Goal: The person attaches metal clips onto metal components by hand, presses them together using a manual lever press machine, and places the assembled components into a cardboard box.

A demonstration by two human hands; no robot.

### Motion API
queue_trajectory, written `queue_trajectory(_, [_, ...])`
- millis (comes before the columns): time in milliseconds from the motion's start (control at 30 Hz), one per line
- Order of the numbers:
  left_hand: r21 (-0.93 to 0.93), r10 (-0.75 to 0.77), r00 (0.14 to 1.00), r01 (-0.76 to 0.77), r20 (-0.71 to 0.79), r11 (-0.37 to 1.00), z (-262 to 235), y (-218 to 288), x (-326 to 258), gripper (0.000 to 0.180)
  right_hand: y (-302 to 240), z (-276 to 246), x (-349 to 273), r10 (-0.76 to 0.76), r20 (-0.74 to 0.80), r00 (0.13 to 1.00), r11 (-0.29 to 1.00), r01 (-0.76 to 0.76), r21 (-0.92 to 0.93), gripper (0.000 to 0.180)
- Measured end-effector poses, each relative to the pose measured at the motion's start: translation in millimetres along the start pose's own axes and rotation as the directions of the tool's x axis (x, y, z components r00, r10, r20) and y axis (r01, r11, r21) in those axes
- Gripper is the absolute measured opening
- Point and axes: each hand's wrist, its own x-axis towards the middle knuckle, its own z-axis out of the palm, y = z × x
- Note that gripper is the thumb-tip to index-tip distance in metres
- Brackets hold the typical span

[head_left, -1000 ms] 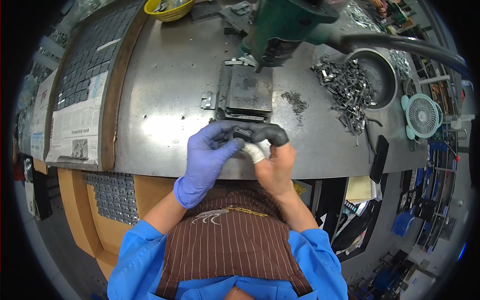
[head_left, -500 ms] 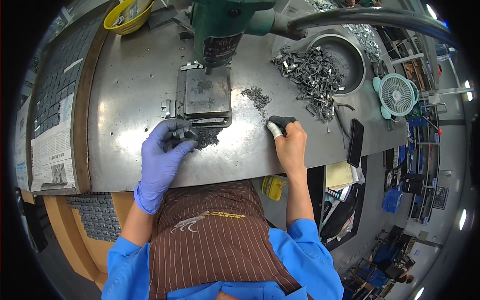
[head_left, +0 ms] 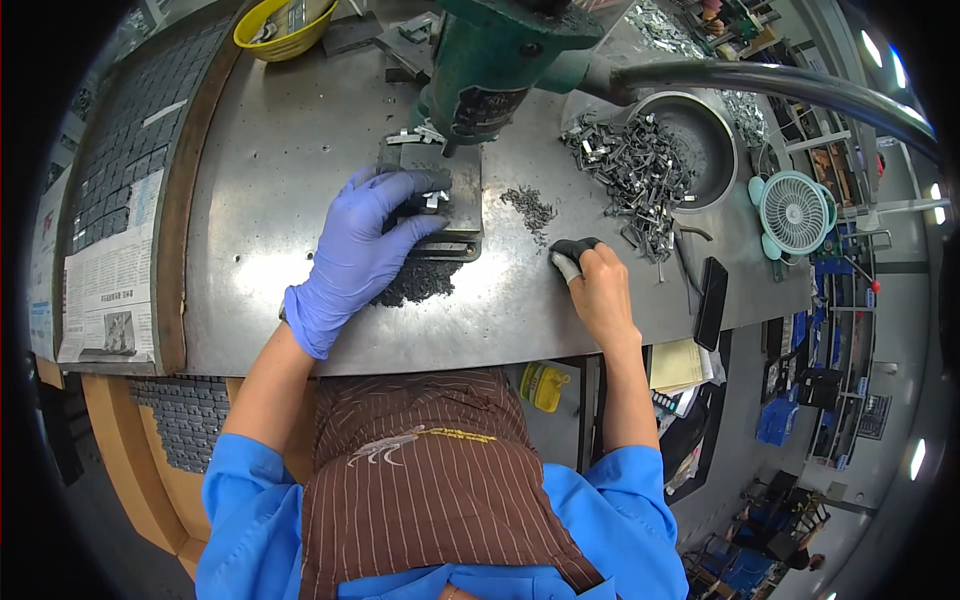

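My left hand (head_left: pixel 362 238), in a purple glove, is over the flat metal block (head_left: pixel 462 205) on the bench. Its thumb and fingers close around a small dark and silvery metal part (head_left: pixel 434 199), mostly hidden by the glove. Just above and to the right of the fingers hangs the green press head (head_left: pixel 490 112) with its short punch. My right hand (head_left: pixel 600 288), with dark and white coverings on its fingertips, rests on the bench, fingers pinched together. Whatever they hold is hidden. Beyond those fingertips lies a small pile of dark slivers (head_left: pixel 530 212).
Dark crumbs (head_left: pixel 418 284) lie before the block. At the right are a heap of small metal parts (head_left: pixel 635 175), a round metal pan (head_left: pixel 722 150), pliers (head_left: pixel 686 262), a black phone (head_left: pixel 711 304) and a fan (head_left: pixel 795 213). A wooden-edged tray (head_left: pixel 172 280) stands left; a yellow basket (head_left: pixel 290 48), far left.
My left hand has moved forward and right with the metal part, from the bench's near side onto the block. My right hand stays pinched near the slivers. The whole view has shifted slightly.
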Motion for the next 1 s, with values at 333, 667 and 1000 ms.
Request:
queue_trajectory(333, [0.017, -0.011, 0.999, 0.010, 0.030, 1.000, 0, 2, 4, 0.031, -32, -21, 36, -0.240, 0.379, 0.894, 0.855, 0.379, -0.353, 0.008])
queue_trajectory(667, [-0.114, -0.135, 0.991, 0.133, -0.013, 0.985, -3, -3, -3, 0.036, -29, -21, 47, -0.236, 0.384, 0.893, 0.892, 0.356, -0.280, 0.004])
queue_trajectory(1000, [-0.129, -0.133, 0.991, 0.134, 0.019, 0.983, -4, 0, 1, 0.030, -39, -20, 60, -0.207, 0.472, 0.857, 0.855, 0.393, -0.339, 0.009])
